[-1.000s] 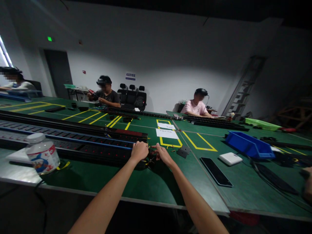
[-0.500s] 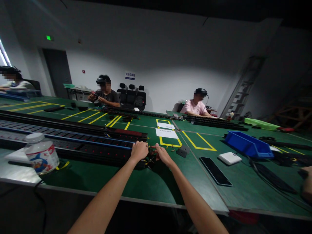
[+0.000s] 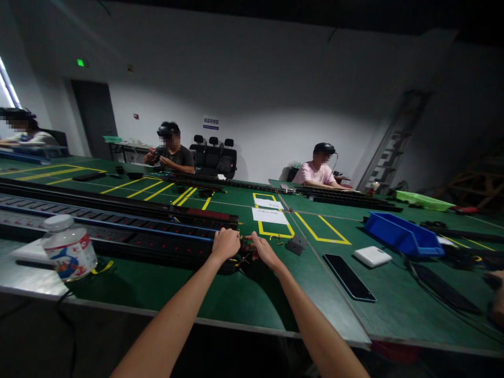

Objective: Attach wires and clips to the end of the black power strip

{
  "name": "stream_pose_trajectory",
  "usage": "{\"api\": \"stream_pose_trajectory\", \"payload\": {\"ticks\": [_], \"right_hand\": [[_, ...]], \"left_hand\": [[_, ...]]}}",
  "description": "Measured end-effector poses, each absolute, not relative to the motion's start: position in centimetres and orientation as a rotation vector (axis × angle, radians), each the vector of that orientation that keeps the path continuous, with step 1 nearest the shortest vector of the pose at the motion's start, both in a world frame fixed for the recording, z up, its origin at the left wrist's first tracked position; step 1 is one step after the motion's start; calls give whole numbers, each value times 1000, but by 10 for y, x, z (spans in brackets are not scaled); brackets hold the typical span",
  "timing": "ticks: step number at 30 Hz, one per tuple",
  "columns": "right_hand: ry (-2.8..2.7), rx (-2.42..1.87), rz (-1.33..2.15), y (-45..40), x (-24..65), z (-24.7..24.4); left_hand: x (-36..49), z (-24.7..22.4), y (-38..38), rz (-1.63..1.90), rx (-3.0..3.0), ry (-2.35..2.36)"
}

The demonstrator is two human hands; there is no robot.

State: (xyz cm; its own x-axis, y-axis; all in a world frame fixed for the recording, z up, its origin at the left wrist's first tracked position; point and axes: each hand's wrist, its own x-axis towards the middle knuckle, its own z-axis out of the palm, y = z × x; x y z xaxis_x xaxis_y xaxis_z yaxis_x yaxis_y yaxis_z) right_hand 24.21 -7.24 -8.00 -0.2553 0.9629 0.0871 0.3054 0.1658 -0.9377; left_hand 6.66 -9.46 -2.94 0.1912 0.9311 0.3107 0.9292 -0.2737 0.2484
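My left hand [image 3: 226,244] is closed over the right end of a long black bar [image 3: 169,248] that has rows of small red dots and a blue edge strip. Its fingertips are hidden behind the hand. Just right of it, my right hand [image 3: 262,249] is closed, with thumb and fingers at the wires [image 3: 244,257] on the bar's end. What it pinches is too small and dark to make out. Small black plates [image 3: 296,244] lie on the table to the right of this hand, with little yellow pieces beside them.
On the green table [image 3: 157,294], a clear jar [image 3: 70,252] stands at left. To the right are a phone [image 3: 348,277], a white box [image 3: 372,256] and a blue bin [image 3: 403,234]. Paper sheets [image 3: 270,216] lie ahead. Several people sit around the table; a co-worker's hand [image 3: 498,294] is at the right edge.
Both my hands stay at the end of the bar with barely any motion. The whole view has shifted very slightly.
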Motion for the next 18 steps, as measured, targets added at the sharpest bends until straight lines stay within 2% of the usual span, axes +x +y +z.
{"api": "stream_pose_trajectory", "payload": {"ticks": [18], "right_hand": [[-1687,-1210,1113,-73,240,-79]], "left_hand": [[67,-25,-96,602,2402,1905]]}}
